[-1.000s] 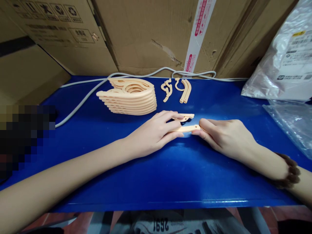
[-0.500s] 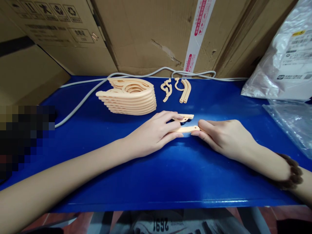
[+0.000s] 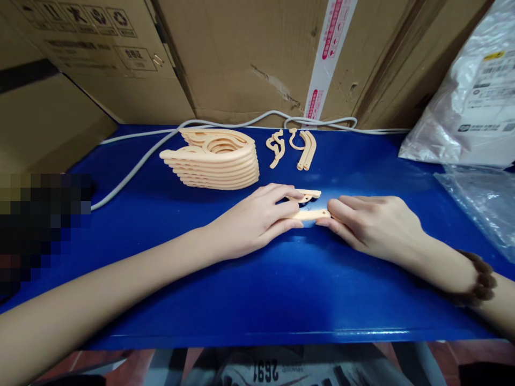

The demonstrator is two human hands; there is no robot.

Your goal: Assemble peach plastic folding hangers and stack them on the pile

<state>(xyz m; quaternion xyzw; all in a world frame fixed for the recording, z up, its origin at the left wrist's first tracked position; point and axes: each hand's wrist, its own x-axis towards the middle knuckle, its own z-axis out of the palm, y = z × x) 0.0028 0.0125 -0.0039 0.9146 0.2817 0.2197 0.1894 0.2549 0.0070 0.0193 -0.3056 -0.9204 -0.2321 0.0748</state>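
Both hands rest on a blue table around small peach plastic pieces. My left hand lies over one end of a straight peach hanger arm, fingers curled onto it and onto a second curved piece just behind. My right hand pinches the other end of the straight arm with thumb and fingers. The part under my left fingers is hidden.
A stack of several folded peach hangers sits behind my left hand. Loose hook parts and arm parts lie further back. A white cable runs along cardboard boxes. Plastic bags are at right.
Almost nothing moved. My right hand has shifted very slightly along the straight piece, and both hands keep their hold.
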